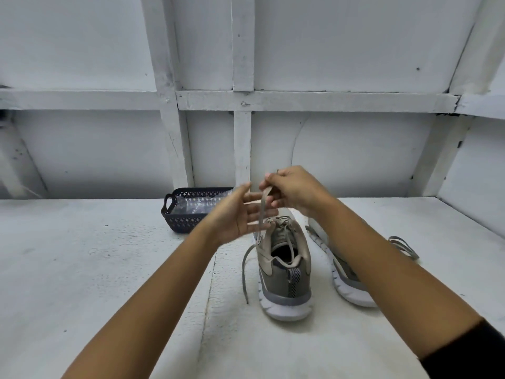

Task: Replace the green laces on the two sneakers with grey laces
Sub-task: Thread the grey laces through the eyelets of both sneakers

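- The lace (261, 212) in play is greyish. It rises from the upper eyelets of the near sneaker (284, 272) to the right hand (295, 192).
- The right hand pinches the lace near its end between thumb and fingertips, above the sneaker's tongue.
- The left hand (240, 214) is spread, with its fingers straight and apart and the palm facing the lace. It is blurred, so I cannot tell whether it touches the lace.
- Another length of the same lace hangs off the sneaker's left side, and its end lies on the bench (109, 269).
- The near sneaker stands upright on its white sole in the middle of the bench, heel towards the person.
- The second sneaker (347, 277) lies tipped on its side just to the right, sole facing the first, partly hidden by the right forearm.
- A loose grey lace (404, 246) lies folded on the bench beyond that forearm.
- A dark perforated basket (177, 222) holding clear plastic sits at the back left against the white battened wall (355, 146).
- A black sleeve (470, 351) covers the right upper arm.
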A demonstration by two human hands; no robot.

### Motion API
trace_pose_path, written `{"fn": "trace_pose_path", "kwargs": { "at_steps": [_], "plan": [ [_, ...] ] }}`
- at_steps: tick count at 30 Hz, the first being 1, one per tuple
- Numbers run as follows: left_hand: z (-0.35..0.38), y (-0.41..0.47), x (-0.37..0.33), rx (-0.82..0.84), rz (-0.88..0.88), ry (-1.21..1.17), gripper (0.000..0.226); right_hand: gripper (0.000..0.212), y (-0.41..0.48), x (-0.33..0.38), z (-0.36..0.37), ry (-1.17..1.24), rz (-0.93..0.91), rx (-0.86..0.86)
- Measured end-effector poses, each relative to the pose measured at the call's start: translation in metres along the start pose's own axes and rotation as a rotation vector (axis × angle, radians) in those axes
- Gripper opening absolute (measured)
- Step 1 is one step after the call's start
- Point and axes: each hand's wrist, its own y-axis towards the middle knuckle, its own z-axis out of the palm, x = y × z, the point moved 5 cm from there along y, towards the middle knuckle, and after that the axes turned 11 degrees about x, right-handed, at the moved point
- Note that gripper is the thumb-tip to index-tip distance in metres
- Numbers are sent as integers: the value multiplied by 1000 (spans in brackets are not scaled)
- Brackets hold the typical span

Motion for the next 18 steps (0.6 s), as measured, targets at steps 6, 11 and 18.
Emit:
{"fn": "trace_pose_path", "kwargs": {
  "at_steps": [6,11,18],
  "plan": [
    [-7,-3,13,73,67,-32,20,31,21,8,-14,-12,60,-36],
    [-21,-8,17,99,75,-6,25,30,34,6,-16,38,114,-24],
    [-39,-4,28,-54,78,-119,17,27,41,-22,-8,-8,131,-19]
  ]
}}
